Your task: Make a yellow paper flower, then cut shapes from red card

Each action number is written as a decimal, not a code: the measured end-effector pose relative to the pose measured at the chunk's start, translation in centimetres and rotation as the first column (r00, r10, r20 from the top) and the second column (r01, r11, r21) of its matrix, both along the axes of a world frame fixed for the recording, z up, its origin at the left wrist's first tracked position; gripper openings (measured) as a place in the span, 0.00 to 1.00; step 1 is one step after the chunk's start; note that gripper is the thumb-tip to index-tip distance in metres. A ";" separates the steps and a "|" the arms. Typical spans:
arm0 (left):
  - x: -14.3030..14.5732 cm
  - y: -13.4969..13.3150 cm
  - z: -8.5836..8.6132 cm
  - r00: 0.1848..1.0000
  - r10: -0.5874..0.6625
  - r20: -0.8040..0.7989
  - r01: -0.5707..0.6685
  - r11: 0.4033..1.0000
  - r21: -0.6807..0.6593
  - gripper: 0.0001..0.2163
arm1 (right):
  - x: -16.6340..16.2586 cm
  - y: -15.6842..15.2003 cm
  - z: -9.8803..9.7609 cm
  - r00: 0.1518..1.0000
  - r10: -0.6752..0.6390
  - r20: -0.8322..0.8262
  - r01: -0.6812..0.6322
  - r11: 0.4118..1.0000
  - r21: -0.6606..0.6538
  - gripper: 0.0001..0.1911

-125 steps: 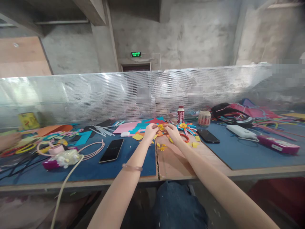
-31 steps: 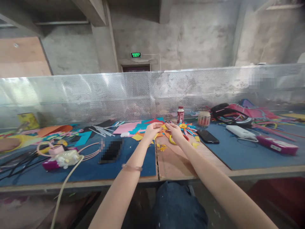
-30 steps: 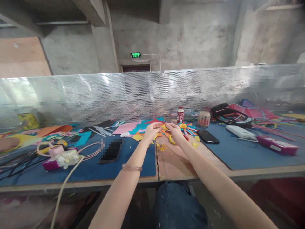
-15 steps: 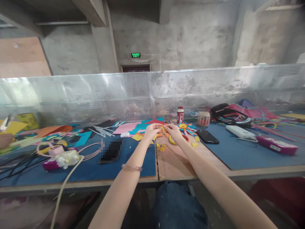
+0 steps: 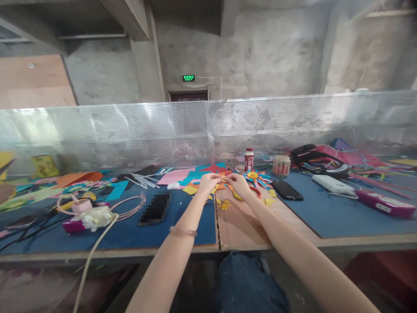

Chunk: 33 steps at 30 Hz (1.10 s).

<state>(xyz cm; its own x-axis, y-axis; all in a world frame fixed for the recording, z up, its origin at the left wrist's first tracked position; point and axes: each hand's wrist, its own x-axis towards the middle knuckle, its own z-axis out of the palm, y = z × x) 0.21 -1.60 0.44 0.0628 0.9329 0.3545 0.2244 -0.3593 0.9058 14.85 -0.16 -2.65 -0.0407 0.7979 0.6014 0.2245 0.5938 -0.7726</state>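
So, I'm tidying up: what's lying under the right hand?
A yellow loop and a red loop poke out beneath the right hand; whatever joins them is covered by the hand.

We had a long workbench (image 5: 234,226) with a bare wooden strip mid-top and blue mats (image 5: 342,213) over the rest. A perforated metal screen (image 5: 130,130) ran along its far edge. Behind it we saw bare concrete walls (image 5: 267,52), a concrete beam (image 5: 130,17) overhead, a lit green exit sign (image 5: 188,78) above a dark doorway (image 5: 189,94), and a plywood panel (image 5: 32,82) at upper left. Light was flat; glare sat on the screen's left part.
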 end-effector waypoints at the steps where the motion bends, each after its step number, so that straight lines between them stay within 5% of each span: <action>1: 0.0 0.0 0.0 1.000 -0.003 -0.015 0.003 1.000 -0.012 0.06 | 0.1 0.0 0.0 1.000 -0.017 0.008 0.017 1.000 0.000 0.15; 10: -0.4 0.7 -0.4 0.997 -0.035 -0.075 0.044 0.991 0.123 0.05 | -0.1 -1.1 0.4 0.994 0.035 0.101 -0.037 0.999 0.020 0.10; 18: -0.5 1.4 -0.7 0.997 0.069 0.020 -0.070 0.991 0.111 0.08 | -0.7 -1.2 0.2 0.975 -0.174 0.139 0.142 0.967 0.212 0.12; 28: -0.1 1.6 -1.1 0.987 -0.090 0.130 0.085 0.996 0.042 0.08 | -1.1 -0.7 -0.3 0.986 -0.012 -0.168 0.010 1.000 -0.010 0.14; 33: -0.3 1.5 -1.0 0.986 -0.088 0.144 0.079 0.995 0.068 0.09 | -0.9 -0.6 -0.2 0.996 -0.066 -0.067 0.069 0.997 0.041 0.13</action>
<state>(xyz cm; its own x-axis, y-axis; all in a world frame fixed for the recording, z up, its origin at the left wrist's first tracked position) -0.07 -0.14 -0.52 0.0830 0.9027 0.4222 0.0577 -0.4273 0.9023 13.91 -0.81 -2.85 0.0526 0.7705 0.6353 0.2149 0.6125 -0.7607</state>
